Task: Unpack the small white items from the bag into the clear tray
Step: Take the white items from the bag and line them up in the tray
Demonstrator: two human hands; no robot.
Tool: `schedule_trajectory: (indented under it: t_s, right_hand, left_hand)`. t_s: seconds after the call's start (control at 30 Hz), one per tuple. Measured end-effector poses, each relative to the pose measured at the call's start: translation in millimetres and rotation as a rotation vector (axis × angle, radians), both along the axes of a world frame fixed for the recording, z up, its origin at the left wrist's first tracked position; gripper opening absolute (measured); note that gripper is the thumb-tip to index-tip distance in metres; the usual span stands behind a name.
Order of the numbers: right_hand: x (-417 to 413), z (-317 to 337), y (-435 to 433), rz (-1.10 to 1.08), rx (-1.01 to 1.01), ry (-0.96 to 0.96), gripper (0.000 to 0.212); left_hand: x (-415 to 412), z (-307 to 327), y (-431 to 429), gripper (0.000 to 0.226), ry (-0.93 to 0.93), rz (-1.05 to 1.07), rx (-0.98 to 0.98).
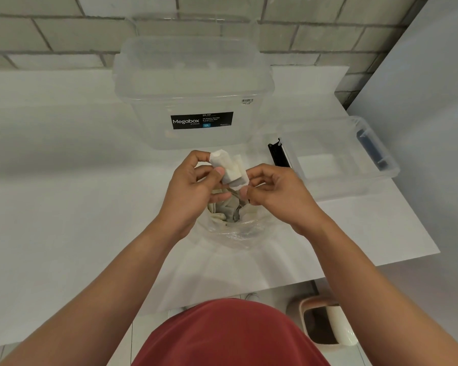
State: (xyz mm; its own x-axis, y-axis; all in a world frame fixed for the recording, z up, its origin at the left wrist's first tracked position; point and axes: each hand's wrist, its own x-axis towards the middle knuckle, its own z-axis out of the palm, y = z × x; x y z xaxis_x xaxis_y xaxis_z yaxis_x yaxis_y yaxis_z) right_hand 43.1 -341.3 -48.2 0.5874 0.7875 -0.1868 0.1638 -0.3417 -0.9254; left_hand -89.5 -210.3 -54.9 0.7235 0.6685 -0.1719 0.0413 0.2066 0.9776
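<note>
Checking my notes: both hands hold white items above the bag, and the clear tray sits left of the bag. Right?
No. The head view shows the tray right of the bag, not left. The left hand and right hand do hold white items above the bag.

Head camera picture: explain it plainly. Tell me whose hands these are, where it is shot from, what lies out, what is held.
No machine here: a person works bare-handed, and the single picture comes from a camera on their head, looking down. On the white table stand a large clear storage box, a clear tray to the right and a plastic bag nearest the person. The left hand grips a small white item above the bag; the right hand pinches its lower end.
</note>
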Motion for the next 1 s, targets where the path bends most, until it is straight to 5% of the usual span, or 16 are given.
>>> schedule_trajectory:
  t_s: [0.23,0.43,0.73,1.0]
  right_hand:
    - [5,6,0,-0.218,0.133,0.032,0.016]
    - [20,19,-4,-0.147,0.15,0.022,0.013]
    - [57,57,-14,-0.016,0.024,-0.632,0.025]
    - [75,74,-22,0.022,-0.087,-0.881,0.018]
  left_hand:
    - [0,-1,1,0.011,0.035,-0.034,0.039]
    - [0,-1,1,0.013,0.097,-0.108,0.133]
    - [4,-1,0,0.014,0.136,-0.137,0.197]
    - [15,3,-6,0.014,0.115,-0.116,0.185]
